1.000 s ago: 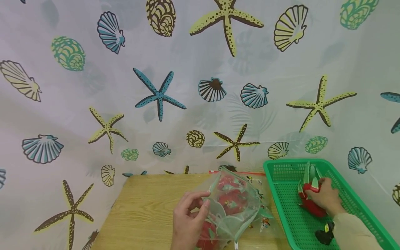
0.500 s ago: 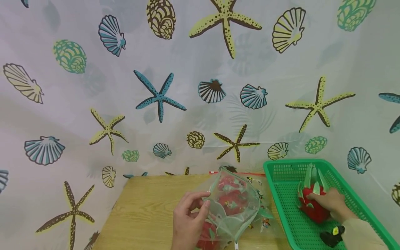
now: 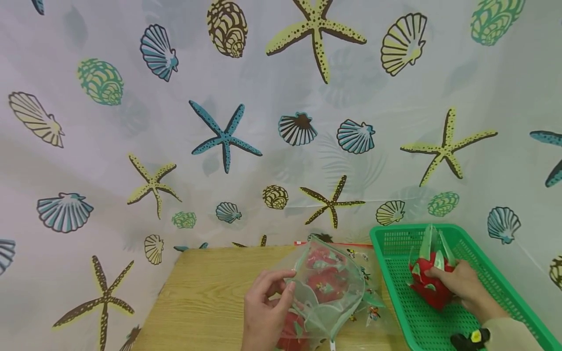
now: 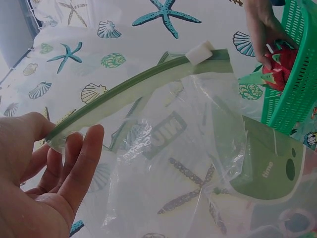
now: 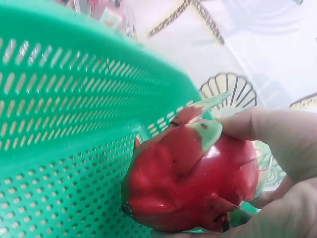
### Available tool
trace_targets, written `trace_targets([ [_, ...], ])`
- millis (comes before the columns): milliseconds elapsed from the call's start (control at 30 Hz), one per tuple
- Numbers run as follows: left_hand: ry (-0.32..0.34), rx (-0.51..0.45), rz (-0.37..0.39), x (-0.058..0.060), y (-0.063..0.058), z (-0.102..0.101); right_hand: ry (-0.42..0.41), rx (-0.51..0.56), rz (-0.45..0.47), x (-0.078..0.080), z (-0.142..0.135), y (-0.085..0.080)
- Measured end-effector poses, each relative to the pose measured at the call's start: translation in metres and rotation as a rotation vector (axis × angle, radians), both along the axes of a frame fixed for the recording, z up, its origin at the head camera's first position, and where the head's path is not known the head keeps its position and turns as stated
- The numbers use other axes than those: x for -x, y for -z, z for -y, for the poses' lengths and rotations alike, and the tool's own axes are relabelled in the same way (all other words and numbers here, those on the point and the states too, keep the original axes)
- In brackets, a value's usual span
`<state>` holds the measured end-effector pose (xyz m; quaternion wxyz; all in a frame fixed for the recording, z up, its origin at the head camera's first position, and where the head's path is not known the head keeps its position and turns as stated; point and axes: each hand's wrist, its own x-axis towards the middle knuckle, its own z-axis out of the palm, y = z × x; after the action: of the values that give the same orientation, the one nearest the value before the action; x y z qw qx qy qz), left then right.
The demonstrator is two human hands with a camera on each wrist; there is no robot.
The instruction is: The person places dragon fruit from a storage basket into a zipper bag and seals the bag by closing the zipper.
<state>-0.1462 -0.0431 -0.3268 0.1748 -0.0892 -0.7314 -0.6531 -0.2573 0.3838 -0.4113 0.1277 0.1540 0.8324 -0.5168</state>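
My right hand (image 3: 463, 287) grips a red dragon fruit (image 3: 428, 294) with long green leaf tips, held within the green plastic basket. In the right wrist view, thumb and fingers lie on both sides of the dragon fruit (image 5: 173, 183), near the perforated basket wall. My left hand (image 3: 265, 312) pinches the mouth edge of a translucent zip bag (image 3: 327, 314). Up close in the left wrist view, the zip bag (image 4: 163, 134) has a green zip strip and a white slider (image 4: 199, 52). Its mouth gapes, and red fruits show through the film.
The green basket (image 3: 392, 297) stands at the right. A clear bag with a red zip strip (image 3: 351, 243) and small cartoon prints lies behind the held bag. Wooden tabletop (image 3: 206, 287) extends to the left. A shell-and-starfish curtain (image 3: 246, 195) hangs behind. A black object with a yellow mark (image 3: 471, 339) sits at my right wrist.
My right hand has closed its grip on the dragon fruit, turned it and shifted it slightly left within the basket. My left hand and the zip bag have stayed in place.
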Motion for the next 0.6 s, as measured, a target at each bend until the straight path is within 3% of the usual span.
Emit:
trace_targets([
  [400,0.007,-0.006,0.006,0.001,0.001,-0.001,-0.007,0.039,-0.099,-0.021,0.019,-0.021],
  [600,0.012,-0.011,0.021,0.002,0.001,-0.002,-0.01,0.041,-0.15,-0.032,0.03,-0.039],
])
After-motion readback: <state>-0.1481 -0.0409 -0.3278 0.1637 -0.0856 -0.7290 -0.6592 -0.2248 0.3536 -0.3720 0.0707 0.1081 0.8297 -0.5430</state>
